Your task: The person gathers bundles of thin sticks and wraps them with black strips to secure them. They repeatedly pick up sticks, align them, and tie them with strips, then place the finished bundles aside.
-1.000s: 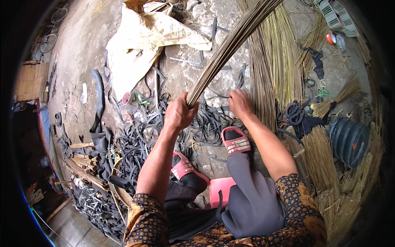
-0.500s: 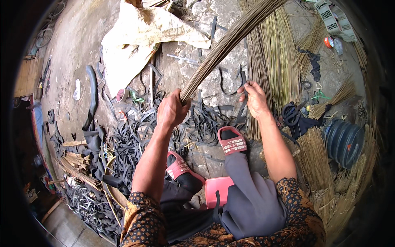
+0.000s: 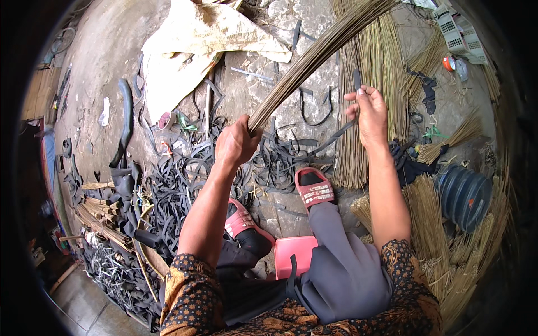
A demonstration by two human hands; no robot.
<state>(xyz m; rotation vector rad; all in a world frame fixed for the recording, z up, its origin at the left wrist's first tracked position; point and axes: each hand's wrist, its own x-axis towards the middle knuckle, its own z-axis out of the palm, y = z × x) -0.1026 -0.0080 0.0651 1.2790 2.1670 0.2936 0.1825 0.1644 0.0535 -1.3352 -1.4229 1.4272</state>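
Observation:
My left hand point(image 3: 236, 144) is closed round the lower end of a bundle of thin brown sticks point(image 3: 314, 59). From my fist the bundle slants up to the right, above the floor. My right hand point(image 3: 371, 115) pinches a flat black rubber strip point(image 3: 335, 138) between thumb and fingers. One short end of the strip sticks up past my fingertips. Its other part runs down to the left toward a tangle of black strips point(image 3: 280, 162) near my feet. Behind my right hand lies a spread of long sticks point(image 3: 386, 73), greenish and brown.
A pale woven sack point(image 3: 196, 39) lies at the far left of centre. More black strips point(image 3: 168, 190) are heaped on the left. To the right are a ribbed blue water jug point(image 3: 464, 196), stick bundles point(image 3: 426, 224) and a grey plastic crate point(image 3: 459, 33). A pink stool point(image 3: 294, 252) shows beneath me.
My right hand has moved up and to the right, drawing the black strip out straighter from the tangle. My left hand still grips the stick bundle in nearly the same place.

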